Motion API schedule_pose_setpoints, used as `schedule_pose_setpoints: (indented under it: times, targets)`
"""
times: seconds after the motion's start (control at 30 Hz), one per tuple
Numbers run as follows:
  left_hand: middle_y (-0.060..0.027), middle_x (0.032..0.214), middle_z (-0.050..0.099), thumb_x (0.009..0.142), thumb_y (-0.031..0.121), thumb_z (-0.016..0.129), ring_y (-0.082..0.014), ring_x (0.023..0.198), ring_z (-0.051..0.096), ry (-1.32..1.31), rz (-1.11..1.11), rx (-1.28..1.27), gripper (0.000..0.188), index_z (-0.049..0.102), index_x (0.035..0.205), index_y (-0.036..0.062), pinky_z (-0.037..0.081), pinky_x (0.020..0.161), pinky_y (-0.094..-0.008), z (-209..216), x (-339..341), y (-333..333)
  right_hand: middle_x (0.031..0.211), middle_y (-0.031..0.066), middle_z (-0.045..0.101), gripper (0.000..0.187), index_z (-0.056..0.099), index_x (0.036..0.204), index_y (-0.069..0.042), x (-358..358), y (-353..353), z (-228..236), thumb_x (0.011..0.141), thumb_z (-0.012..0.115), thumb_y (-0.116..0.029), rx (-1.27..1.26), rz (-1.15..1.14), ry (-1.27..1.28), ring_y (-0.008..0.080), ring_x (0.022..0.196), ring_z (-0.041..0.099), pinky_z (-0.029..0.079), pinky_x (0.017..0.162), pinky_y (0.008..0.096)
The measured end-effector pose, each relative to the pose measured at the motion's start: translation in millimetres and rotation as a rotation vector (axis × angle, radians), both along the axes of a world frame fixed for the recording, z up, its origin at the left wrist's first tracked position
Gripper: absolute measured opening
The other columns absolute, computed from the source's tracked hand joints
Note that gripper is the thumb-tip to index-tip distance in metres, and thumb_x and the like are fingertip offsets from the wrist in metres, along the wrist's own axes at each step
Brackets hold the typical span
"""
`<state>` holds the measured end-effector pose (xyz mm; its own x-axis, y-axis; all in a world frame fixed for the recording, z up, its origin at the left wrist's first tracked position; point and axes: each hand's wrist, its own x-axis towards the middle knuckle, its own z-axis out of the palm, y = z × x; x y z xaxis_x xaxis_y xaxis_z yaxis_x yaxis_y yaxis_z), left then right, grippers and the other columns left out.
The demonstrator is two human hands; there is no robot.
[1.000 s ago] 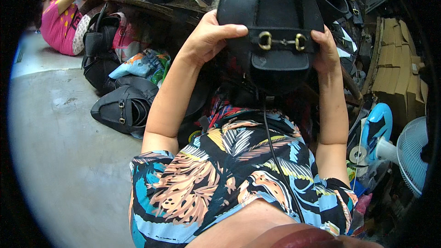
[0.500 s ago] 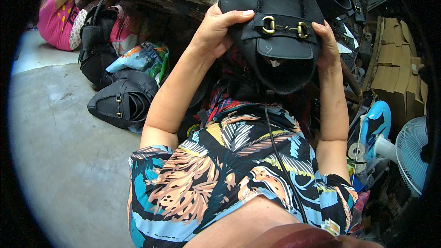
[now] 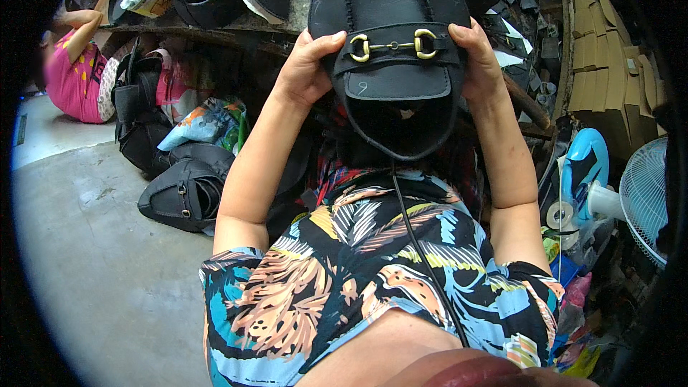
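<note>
- Lying on the floor (image 3: 93, 258), black uppers (image 3: 170, 204) are bunched, apparently saving space.
- By the left grip (image 3: 309, 68), a shoe upper (image 3: 398, 84) is pinched before the torso (image 3: 373, 244).
- By the right grip (image 3: 479, 61), its other edge is clasped, seemingly for balance.

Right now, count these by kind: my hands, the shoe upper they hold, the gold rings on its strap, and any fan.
Hands, left hand and right hand: 2
Upper: 1
Rings: 2
Fan: 1
Total: 6
</note>
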<state>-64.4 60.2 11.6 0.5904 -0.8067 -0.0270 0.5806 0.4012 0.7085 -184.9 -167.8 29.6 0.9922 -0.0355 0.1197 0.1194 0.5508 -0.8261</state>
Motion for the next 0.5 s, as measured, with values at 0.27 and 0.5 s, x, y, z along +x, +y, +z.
schedule_pose_setpoints:
  times: [0.27,0.5]
  targets:
    - [-0.011,0.106,0.066,0.081,0.008,0.068,-0.0204,0.093,0.066,-0.159,0.087,0.099,0.038,0.056,0.116,-0.0019,0.055,0.085,-0.0355,16,7,11,0.108,0.0081,0.065,0.044,0.053,0.12,0.0,-7,-4,-2,0.088,0.064,-0.029,0.158,-0.055,0.078,0.0157,0.098,0.064,0.052,0.089,0.0327]
    - [-0.0136,0.111,0.065,0.081,0.008,0.066,-0.0225,0.097,0.066,-0.106,0.068,0.072,0.042,0.053,0.12,-0.002,0.055,0.086,-0.0363,5,12,12,0.118,0.0111,0.061,0.064,0.046,0.131,0.001,-13,-5,4,0.079,0.069,-0.027,-0.027,0.054,-0.082,0.0174,0.104,0.061,0.048,0.094,0.0328]
